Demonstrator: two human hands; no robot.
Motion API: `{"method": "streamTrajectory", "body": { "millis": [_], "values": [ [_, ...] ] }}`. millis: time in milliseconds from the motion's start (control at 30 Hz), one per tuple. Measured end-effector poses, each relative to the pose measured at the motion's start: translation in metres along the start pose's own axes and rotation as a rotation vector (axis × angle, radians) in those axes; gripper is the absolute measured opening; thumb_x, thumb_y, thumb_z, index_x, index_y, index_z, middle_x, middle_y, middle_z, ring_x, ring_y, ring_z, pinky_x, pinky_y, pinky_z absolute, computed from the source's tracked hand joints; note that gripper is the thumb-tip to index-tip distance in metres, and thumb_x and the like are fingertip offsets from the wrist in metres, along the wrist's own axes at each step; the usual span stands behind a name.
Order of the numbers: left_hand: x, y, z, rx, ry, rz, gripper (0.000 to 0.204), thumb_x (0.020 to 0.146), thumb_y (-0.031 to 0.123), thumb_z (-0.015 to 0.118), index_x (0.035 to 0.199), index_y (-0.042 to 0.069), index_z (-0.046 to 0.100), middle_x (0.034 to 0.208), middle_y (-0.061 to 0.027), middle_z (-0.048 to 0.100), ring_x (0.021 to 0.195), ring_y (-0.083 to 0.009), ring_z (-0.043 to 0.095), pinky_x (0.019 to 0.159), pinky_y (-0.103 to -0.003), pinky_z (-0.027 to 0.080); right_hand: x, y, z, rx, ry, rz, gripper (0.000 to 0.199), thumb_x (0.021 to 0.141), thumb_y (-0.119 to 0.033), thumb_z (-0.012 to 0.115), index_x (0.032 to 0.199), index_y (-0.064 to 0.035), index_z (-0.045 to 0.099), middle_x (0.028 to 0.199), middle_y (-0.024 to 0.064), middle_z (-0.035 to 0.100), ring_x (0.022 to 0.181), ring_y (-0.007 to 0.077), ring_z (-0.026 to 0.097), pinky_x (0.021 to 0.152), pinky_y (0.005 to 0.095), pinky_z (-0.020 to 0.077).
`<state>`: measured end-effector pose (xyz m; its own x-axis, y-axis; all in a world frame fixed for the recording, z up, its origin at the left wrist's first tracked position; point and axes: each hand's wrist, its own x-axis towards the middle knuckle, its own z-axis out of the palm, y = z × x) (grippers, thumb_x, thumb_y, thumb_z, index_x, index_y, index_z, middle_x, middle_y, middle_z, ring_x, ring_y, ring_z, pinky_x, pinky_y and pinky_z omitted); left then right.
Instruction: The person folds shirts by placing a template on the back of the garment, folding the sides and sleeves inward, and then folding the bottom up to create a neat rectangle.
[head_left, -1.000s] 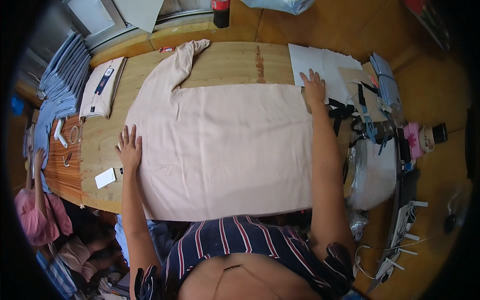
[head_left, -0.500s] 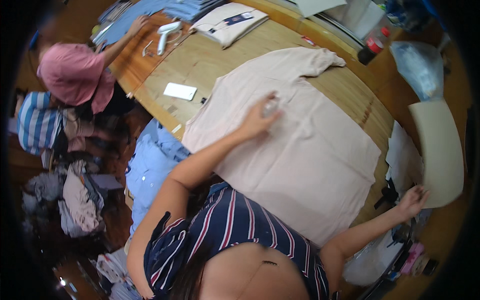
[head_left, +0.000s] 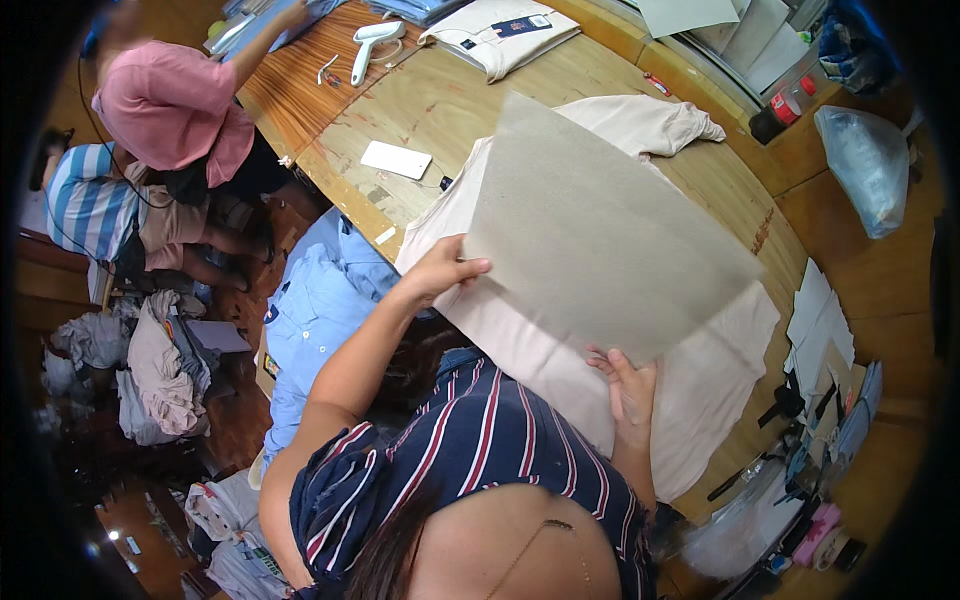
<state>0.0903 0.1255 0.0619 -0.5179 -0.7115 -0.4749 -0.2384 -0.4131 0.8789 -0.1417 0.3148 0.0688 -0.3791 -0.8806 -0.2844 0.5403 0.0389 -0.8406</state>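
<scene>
Holding a big grey sheet of card (head_left: 600, 225) up over the table, both hands pinch it by its near edges. The left hand (head_left: 445, 270) grips the left corner, in the middle of the frame, with the thumb on top and the fingers curled behind. The right hand (head_left: 628, 385) grips the bottom edge, lower and to the right, with its fingers wrapped around the card edge from under.

The card fills the centre and upper right of the frame. It hangs above a pale pink shirt (head_left: 700, 370) that lies flat on the wooden table (head_left: 450, 110). The card is tilted, so one corner points to the top of the frame and another points to the right side. Its long way runs from the lower left up to the upper right (about the same way the shirt runs). The card reaches away from both hands, up and to the right. Both hands touch it, and the left hand sits higher in the picture.

A white phone (head_left: 396, 159) lies on the table to the upper left of the card. A person in a pink top (head_left: 170, 105) works at the upper left.
</scene>
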Motion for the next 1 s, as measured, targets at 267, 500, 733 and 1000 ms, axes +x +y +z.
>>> {"method": "streamTrajectory", "body": {
  "millis": [267, 500, 733, 1000],
  "values": [
    [-0.011, -0.015, -0.018, 0.838, 0.522, 0.106, 0.048, 0.067, 0.015, 0.066, 0.106, 0.001, 0.041, 0.08, -0.0227, 0.057, 0.077, -0.0348, 0.057, 0.064, -0.039, 0.045, 0.059, 0.016, 0.02, -0.509, 0.085, -0.017, 0.043, 0.069, 0.0, 0.063, 0.106, 0.0031, 0.04, 0.083, 0.0117, 0.057, 0.056, 0.0123, 0.055, 0.033, 0.02, 0.0375],
    [-0.019, -0.002, -0.003, 1.165, 0.751, -0.048, 0.047, 0.067, 0.026, 0.066, 0.102, 0.003, 0.043, 0.083, -0.018, 0.055, 0.075, -0.0349, 0.056, 0.06, -0.041, 0.045, 0.115, 0.013, 0.028, -0.557, 0.033, 0.019, 0.045, 0.067, 0.001, 0.063, 0.104, -0.0005, 0.036, 0.08, 0.0131, 0.058, 0.05, 0.0116, 0.053, 0.029, 0.0202, 0.0339],
    [-0.023, -0.045, 0.004, 1.27, 0.649, 0.523, 0.041, 0.071, 0.027, 0.061, 0.107, 0.012, 0.049, 0.104, -0.0093, 0.045, 0.094, -0.0275, 0.043, 0.071, -0.039, 0.038, 0.118, 0.022, 0.035, -0.561, 0.059, 0.068, 0.048, 0.066, -0.001, 0.064, 0.105, -0.0002, 0.036, 0.08, 0.0123, 0.058, 0.051, 0.0124, 0.053, 0.029, 0.0218, 0.035],
    [-0.022, -0.042, 0.003, 1.378, 0.672, 0.514, 0.035, 0.071, 0.027, 0.06, 0.102, 0.012, 0.053, 0.103, -0.0065, 0.049, 0.089, -0.0271, 0.045, 0.071, -0.04, 0.037, 0.125, -0.011, -0.008, -0.652, 0.2, 0.071, 0.05, 0.071, -0.007, 0.064, 0.113, -0.0026, 0.037, 0.073, 0.0098, 0.058, 0.051, 0.011, 0.053, 0.038, 0.022, 0.0397]
  ]
}}
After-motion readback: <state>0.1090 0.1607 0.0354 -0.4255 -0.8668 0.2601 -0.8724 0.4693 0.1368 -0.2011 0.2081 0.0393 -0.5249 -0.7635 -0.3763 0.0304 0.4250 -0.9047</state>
